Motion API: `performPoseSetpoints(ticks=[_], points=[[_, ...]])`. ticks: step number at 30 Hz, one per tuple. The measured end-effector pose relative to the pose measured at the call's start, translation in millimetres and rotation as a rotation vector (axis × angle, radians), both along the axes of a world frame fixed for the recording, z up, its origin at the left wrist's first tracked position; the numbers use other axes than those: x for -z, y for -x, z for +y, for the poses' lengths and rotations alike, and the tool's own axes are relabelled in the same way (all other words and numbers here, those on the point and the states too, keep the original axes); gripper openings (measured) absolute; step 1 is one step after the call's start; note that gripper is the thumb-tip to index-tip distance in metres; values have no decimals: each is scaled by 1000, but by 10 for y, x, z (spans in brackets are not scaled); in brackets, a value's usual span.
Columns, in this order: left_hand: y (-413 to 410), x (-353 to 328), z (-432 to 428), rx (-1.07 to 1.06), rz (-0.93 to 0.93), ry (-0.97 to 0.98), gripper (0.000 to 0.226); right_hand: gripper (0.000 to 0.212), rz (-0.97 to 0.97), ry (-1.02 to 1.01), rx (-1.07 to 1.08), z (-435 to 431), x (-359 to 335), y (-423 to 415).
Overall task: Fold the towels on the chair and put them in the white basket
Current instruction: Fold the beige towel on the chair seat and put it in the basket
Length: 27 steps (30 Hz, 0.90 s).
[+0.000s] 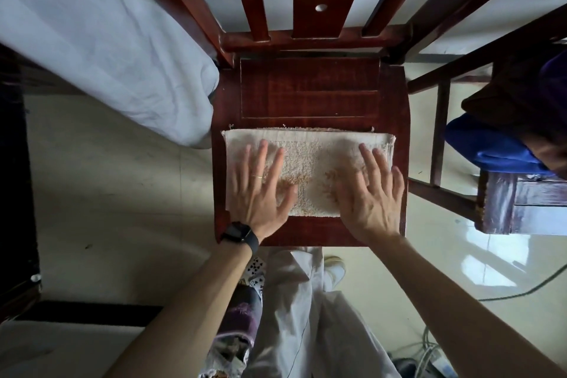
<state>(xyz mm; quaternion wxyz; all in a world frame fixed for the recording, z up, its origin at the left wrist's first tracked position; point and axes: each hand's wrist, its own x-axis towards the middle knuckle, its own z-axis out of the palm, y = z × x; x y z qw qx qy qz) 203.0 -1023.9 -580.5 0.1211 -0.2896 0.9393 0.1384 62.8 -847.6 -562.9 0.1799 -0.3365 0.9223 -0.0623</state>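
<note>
Pressing flat on a folded cream towel (pixel 310 169), both hands lay with fingers straight and spread, gripping nothing: the left hand (pixel 260 190) on the towel's left half, a black watch (pixel 237 235) on its wrist, and the right hand (pixel 372 196) on the right half. The towel sat on the front part of a dark red wooden chair seat (pixel 310 92). A white bedsheet (pixel 101 49) hung just left of the chair
</note>
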Motion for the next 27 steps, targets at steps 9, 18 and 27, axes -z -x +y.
performPoseSetpoints(ticks=[9,18,27], points=[[14,273,-84,74,-64,122,77,66,-57,-104,-57,-68,335,323],[496,-56,-448,548,-83,69,54,72,-180,-194,283,383,-146,-615],[878,-302,181,261,115,-108,54,42,-490,25,654,522,-293,-829]])
